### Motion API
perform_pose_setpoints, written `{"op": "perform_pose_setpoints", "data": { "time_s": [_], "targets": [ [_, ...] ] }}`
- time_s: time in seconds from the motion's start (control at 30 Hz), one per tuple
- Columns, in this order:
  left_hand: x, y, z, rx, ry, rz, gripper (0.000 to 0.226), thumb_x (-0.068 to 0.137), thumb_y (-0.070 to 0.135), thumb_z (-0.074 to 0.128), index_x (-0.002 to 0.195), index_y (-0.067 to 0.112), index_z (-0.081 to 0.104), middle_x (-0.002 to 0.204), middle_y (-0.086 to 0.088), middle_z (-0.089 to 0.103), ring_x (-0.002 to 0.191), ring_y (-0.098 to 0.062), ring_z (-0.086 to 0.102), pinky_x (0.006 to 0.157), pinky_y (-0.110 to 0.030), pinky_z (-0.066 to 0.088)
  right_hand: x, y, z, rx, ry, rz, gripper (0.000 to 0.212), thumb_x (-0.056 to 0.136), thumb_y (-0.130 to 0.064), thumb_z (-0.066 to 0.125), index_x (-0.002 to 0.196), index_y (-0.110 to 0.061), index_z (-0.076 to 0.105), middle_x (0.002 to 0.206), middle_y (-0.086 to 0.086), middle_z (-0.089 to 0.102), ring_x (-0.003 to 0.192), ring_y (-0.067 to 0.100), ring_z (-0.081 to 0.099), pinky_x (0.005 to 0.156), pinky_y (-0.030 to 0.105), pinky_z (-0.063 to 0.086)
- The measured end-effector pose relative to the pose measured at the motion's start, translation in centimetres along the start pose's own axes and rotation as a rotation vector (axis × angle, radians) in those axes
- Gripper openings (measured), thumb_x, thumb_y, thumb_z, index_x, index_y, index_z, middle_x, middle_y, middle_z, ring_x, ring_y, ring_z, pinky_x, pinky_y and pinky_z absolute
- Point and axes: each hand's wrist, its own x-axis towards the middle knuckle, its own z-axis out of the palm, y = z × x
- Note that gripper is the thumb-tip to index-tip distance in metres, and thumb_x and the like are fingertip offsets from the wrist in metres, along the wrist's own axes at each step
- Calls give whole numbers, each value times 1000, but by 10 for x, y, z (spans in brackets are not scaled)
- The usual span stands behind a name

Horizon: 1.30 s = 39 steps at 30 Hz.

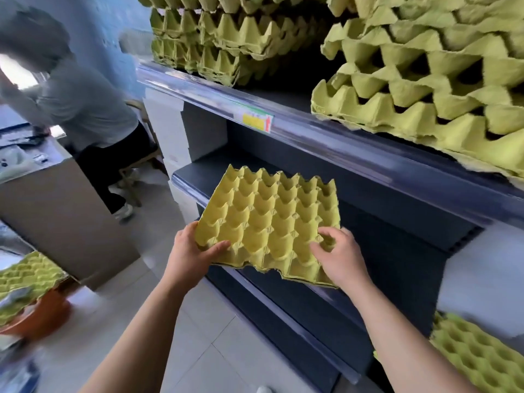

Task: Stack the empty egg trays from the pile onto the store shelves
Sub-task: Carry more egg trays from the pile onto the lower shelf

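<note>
Both hands are on one yellow egg tray (269, 222), held tilted in front of the dark middle shelf (207, 173). The left hand (192, 251) grips its near-left corner, thumb on top, and the right hand (337, 256) curls over the near-right edge. Stacked trays (419, 89) fill the upper shelf (312, 134) above.

A single yellow-green moulded-pulp egg tray (269, 225) is being held cups-up and tilted before the middle level of the dark blue-grey metal store shelves (354, 157), gripped at its near corners by the left hand (192, 251) and right hand (337, 256). Matching trays are sitting stacked on the shelf above: a leaning right stack (425, 89) and a farther left stack (221, 43). The remaining pile (25, 279) is lying low at left.
</note>
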Motion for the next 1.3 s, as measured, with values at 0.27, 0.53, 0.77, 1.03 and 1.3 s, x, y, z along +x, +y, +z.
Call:
{"op": "perform_pose_setpoints", "data": {
  "time_s": [0.27, 0.53, 0.77, 1.03, 1.3],
  "targets": [
    [96, -40, -10, 19, -51, -111, 63, 68, 41, 86, 120, 17, 59, 116, -9, 59, 99, -23, 62, 86, -43, 56, 69, -17, 61, -70, -165, 100, 63, 79, -47, 69, 136, -29, 48, 155, 7, 15, 135, 26, 36, 96, 30, 37],
    [198, -71, -25, -24, -177, -81, 45, 69, 29, 88, 107, 20, 65, 97, 6, 69, 83, -6, 68, 69, -23, 55, 121, -31, 124, -65, -172, 194, 81, 73, -48, 75, 143, -31, 38, 159, 5, 1, 145, 25, 15, 110, 35, 26],
    [288, -96, -46, -37, -389, -78, 39, 72, 19, 86, 97, 31, 58, 96, 8, 70, 90, -13, 68, 73, -29, 55, 151, -48, 186, -29, -94, 328, 88, 65, -49, 75, 143, -37, 37, 159, -2, -4, 146, 20, 10, 108, 30, 23],
    [359, -109, -56, 3, -505, -67, 48, 68, 24, 86, 107, 18, 59, 104, -7, 70, 97, -28, 66, 89, -49, 53, 178, -64, 239, -64, 14, 408, 86, 64, -49, 78, 141, -34, 42, 159, 5, 6, 144, 19, 22, 99, 20, 25],
    [399, -118, -41, 197, -456, 28, 45, 68, 43, 79, 99, 21, 56, 87, 5, 64, 75, -15, 60, 56, -28, 42, 206, -77, 262, -149, 77, 407, 82, 72, -45, 77, 144, -28, 41, 158, 10, 12, 142, 22, 27, 107, 27, 30]
  ]
}}
